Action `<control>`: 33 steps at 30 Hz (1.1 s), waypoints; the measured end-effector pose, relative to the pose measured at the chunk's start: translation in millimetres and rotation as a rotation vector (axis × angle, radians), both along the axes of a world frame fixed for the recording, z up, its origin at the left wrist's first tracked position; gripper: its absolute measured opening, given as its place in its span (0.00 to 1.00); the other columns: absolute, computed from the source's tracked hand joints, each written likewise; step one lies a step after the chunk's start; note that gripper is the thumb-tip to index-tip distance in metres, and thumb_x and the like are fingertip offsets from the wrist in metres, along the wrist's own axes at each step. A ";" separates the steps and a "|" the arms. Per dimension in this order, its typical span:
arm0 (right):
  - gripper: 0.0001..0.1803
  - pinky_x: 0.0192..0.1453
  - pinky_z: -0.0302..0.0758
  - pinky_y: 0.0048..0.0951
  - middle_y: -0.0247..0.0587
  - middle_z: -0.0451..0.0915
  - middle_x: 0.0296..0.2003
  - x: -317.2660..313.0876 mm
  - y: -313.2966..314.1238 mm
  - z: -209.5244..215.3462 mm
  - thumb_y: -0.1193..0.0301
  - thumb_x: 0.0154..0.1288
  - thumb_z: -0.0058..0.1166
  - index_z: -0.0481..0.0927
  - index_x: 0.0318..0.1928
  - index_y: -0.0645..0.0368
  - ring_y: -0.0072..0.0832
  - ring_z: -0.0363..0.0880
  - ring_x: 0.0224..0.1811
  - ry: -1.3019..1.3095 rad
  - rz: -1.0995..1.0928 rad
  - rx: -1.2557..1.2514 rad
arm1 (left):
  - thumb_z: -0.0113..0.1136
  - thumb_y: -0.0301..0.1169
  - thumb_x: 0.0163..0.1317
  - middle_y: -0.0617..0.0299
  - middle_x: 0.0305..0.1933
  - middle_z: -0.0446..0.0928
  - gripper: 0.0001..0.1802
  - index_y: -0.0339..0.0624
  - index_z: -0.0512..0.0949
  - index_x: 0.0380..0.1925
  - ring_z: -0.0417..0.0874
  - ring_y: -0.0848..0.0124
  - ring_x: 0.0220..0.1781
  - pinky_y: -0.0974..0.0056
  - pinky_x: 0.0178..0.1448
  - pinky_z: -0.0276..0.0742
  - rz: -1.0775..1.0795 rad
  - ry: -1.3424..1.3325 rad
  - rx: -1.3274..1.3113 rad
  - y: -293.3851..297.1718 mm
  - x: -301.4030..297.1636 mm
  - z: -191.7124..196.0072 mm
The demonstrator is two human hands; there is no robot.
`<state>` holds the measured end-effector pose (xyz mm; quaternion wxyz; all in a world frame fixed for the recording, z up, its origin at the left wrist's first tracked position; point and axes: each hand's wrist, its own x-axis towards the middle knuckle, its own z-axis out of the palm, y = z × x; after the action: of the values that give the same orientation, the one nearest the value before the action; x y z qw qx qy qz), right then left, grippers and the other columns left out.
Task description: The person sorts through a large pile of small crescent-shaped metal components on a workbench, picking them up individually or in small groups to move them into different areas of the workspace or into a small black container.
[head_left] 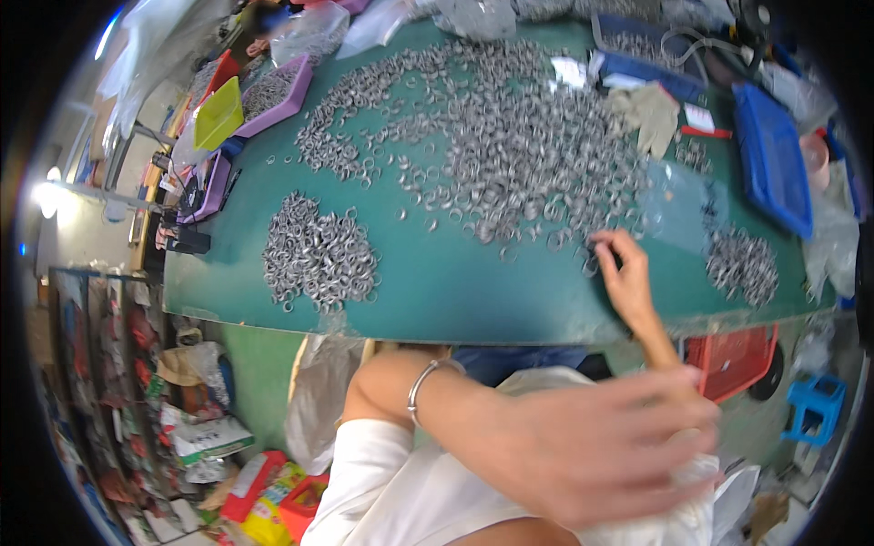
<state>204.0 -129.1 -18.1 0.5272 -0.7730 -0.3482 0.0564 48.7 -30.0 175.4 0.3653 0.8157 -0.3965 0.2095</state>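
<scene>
A green table (437, 291) carries heaps of small metal rings. The big heap (528, 155) fills the middle, with a smaller pile (319, 255) at the left and another pile (742, 264) at the right. My right hand (626, 278) reaches to the near edge of the big heap, thumb and forefinger pinched on a metal ring (594, 247). My left hand (592, 446) is blurred low in the picture, fingers stretched toward the right over white fabric (701, 510), below the table's edge. A silver bracelet (426, 378) circles its wrist.
A clear plastic bag (683, 205) lies beside my right hand. White gloves (651, 114) and blue trays (774, 155) sit at the far right; a purple tray of rings (273, 91) and a yellow-green tray (218, 114) at the far left. A red crate (737, 359) and blue stool (815, 400) stand below.
</scene>
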 end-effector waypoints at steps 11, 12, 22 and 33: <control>0.14 0.36 0.68 0.24 0.38 0.69 0.28 -29.3 -12.9 -2.2 0.82 0.59 0.53 0.77 0.47 0.62 0.27 0.68 0.29 0.025 -0.170 0.009 | 0.59 0.22 0.48 0.66 0.36 0.81 0.05 0.42 0.83 0.22 0.81 0.53 0.49 0.54 0.54 0.80 0.586 -0.321 -0.588 -28.2 -21.2 3.3; 0.15 0.36 0.69 0.25 0.39 0.69 0.28 -31.7 -8.0 -1.2 0.83 0.59 0.53 0.77 0.47 0.62 0.28 0.69 0.29 0.013 -0.146 0.019 | 0.58 0.22 0.47 0.67 0.36 0.81 0.05 0.42 0.83 0.22 0.82 0.54 0.49 0.54 0.53 0.80 0.608 -0.554 -0.596 -27.7 -1.6 -17.5; 0.14 0.33 0.69 0.23 0.38 0.73 0.28 -37.4 -10.6 -4.6 0.83 0.55 0.58 0.79 0.43 0.62 0.25 0.70 0.28 -0.011 -0.153 0.142 | 0.59 0.29 0.53 0.60 0.41 0.83 0.06 0.45 0.84 0.29 0.83 0.50 0.41 0.48 0.68 0.62 0.109 -0.663 -0.420 11.5 -2.8 -11.4; 0.09 0.38 0.74 0.17 0.32 0.79 0.34 -65.8 -30.2 16.8 0.83 0.61 0.56 0.80 0.43 0.65 0.16 0.77 0.34 0.630 -0.075 0.411 | 0.44 0.39 0.73 0.54 0.50 0.76 0.25 0.34 0.62 0.63 0.79 0.65 0.48 0.64 0.52 0.76 0.202 1.329 -0.997 33.2 -1.4 -175.7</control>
<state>138.1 -159.4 -1.2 0.7542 -0.6082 -0.1446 0.2010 47.2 3.2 -0.3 0.8205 0.5440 0.1153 -0.1325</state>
